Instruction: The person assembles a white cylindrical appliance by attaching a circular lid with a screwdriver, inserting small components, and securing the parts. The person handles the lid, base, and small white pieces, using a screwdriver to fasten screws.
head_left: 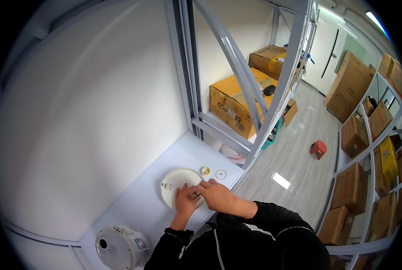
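Observation:
A round, shallow off-white dish-like part [168,196] with a raised rim lies on the white shelf top in front of me. My left hand [185,203] rests over its near side, fingers stretched out and lying against it. Over the right edge of this part, my right hand [215,196] has its fingers pinched together close to the left fingertips. Whatever the pinch holds is hidden by the fingers. Small dark details [166,185] show on the part's left side. Just beyond its right rim stand a small yellowish ring-shaped piece [206,171] and a flat white disc [221,174].
A white cylindrical appliance [120,249] sits at the shelf's near left. Metal rack posts [186,67] rise ahead, with cardboard boxes [232,108] behind them. On the floor to the right is a red stool [318,149]; loaded shelving [367,166] lines the far right.

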Demonstrator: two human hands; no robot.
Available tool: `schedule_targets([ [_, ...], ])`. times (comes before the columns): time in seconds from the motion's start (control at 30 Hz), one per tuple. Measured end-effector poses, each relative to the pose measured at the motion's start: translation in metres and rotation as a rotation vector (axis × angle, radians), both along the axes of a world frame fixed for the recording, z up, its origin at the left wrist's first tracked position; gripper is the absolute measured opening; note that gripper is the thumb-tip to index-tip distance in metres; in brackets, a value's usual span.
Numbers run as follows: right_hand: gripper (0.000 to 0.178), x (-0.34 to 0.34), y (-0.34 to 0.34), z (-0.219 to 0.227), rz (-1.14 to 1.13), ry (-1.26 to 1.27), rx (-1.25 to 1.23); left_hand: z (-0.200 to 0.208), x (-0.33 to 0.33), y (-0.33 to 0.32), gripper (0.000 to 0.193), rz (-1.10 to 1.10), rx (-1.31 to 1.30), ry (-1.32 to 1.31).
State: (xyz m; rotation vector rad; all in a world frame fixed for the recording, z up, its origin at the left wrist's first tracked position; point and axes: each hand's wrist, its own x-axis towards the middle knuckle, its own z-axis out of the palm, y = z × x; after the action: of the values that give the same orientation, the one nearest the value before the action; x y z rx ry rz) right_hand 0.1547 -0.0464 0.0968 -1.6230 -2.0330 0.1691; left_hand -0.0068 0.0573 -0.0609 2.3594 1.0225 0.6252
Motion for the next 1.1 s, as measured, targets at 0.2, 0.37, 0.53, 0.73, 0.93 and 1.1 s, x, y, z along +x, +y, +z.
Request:
schedule_targets([
  [0.2,0.032,-0.015,-0.009,0.029,-0.108,0.057,-0.160,0.007,-0.002,-0.006,0.022,-0.013,0.034,-0.052],
  [0.37,0.032,-0.007,-0.004,0.005,-0.124,-0.027,-0.176,0.003,0.002,-0.002,0.016,-0.023,0.077,0.014],
  [0.53,0.031,-0.009,-0.009,0.005,-0.124,0.008,-0.030,0.007,0.000,-0.001,0.016,-0.025,0.061,0.051],
  [0.73,0.033,0.003,-0.002,0.004,0.035,0.017,0.028,0.001,0.002,0.001,0.016,-0.028,0.031,0.038],
  [0.93,0.039,-0.015,-0.009,0.030,-0.242,0.036,-0.321,-0.004,-0.006,0.001,0.019,-0.057,0.024,-0.002],
  [1.1,0.035,0.004,0.000,-0.013,0.003,0.036,0.093,0.004,0.003,0.001,0.020,-0.053,0.012,0.084],
])
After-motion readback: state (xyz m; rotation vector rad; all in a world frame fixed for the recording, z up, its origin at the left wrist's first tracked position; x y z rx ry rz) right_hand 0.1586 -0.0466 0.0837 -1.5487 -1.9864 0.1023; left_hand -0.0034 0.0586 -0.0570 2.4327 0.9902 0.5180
